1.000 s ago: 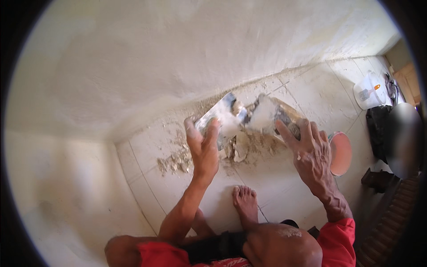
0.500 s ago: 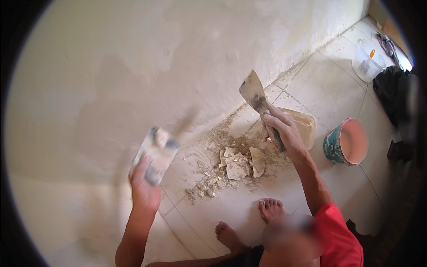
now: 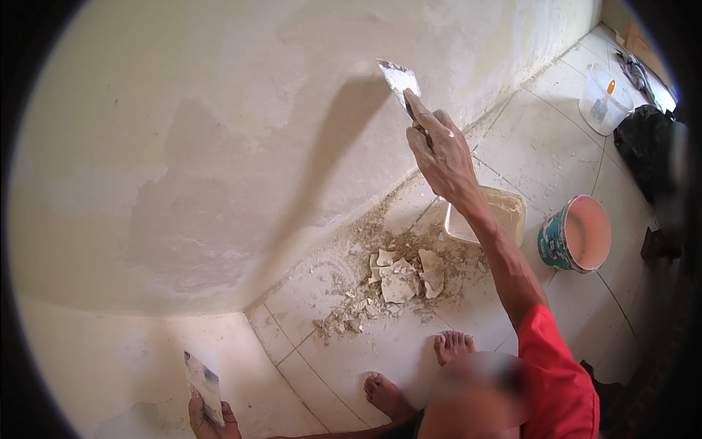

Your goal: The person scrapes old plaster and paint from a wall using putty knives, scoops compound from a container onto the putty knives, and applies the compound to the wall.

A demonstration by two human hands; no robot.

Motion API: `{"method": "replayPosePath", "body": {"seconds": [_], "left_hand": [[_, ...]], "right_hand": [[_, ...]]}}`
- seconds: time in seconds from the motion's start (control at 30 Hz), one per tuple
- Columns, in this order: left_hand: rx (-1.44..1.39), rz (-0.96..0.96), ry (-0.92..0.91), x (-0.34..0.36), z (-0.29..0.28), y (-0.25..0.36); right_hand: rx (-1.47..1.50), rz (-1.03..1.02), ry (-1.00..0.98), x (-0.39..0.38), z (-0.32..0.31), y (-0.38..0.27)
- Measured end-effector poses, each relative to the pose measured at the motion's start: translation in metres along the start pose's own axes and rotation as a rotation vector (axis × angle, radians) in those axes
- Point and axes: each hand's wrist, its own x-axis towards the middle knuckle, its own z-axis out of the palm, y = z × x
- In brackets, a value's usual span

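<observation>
My right hand (image 3: 444, 150) is closed around a putty knife (image 3: 399, 77), its forefinger laid along the blade. That blade, smeared with white filler, is at the plaster wall (image 3: 219, 146), where a damp-looking darker patch spreads. Whether its edge touches the wall, I cannot tell. Low at the left, my left hand (image 3: 213, 423) grips a second flat blade, a filler scraper (image 3: 204, 388) with pale filler and dark marks on it. Its handle is hidden in the hand.
Broken plaster pieces (image 3: 398, 280) and crumbs lie on the tiled floor before my feet. Beyond my right forearm sits a rectangular tub (image 3: 504, 208); right of it stands a teal bucket (image 3: 556, 241). A clear bucket (image 3: 601, 110) holding an orange-handled brush and a black bag (image 3: 647, 143) are farther back.
My right hand has reached up and away with its putty knife, to the wall. My left hand has dropped down and left with the scraper.
</observation>
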Motion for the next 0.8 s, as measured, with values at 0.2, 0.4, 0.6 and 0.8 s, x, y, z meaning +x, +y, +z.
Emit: {"method": "replayPosePath", "body": {"seconds": [0.2,0.4,0.6,0.8], "left_hand": [[0.669,0.289,0.001,-0.002,0.001,0.002],[-0.205,-0.152,0.109,0.000,0.013,0.014],[-0.187,-0.159,0.114,-0.002,0.014,0.014],[0.592,0.242,-0.040,0.003,-0.004,-0.002]], "right_hand": [[-0.182,-0.200,0.124,0.013,0.027,0.000],[-0.207,-0.257,0.183,-0.007,0.108,0.066],[-0.143,-0.203,0.088,-0.041,0.080,0.079],[0.098,-0.103,0.168,0.008,0.049,0.020]]}}
